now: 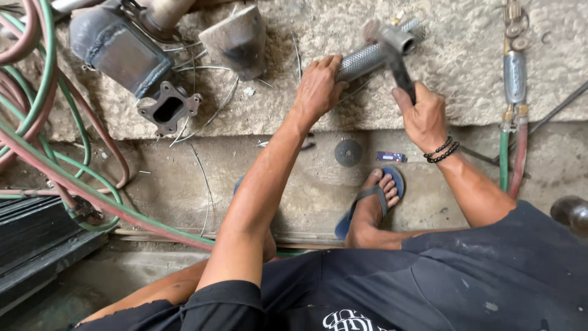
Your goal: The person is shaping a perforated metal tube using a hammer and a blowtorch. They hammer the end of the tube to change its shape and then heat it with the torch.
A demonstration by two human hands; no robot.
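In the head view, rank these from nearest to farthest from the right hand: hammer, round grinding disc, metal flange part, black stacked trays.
From the right hand:
1. Hammer: gripped in that hand, head raised over the perforated tube.
2. Round grinding disc: on the floor, just down-left of it.
3. Metal flange part: far to the left, on the concrete ledge.
4. Black stacked trays: lower-left corner.

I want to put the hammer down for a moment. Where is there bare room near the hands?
Bare patches: the concrete ledge between the right hand and the torch; the lower floor left of the round disc. Crowded: the upper left, with exhaust parts, wires and hoses.
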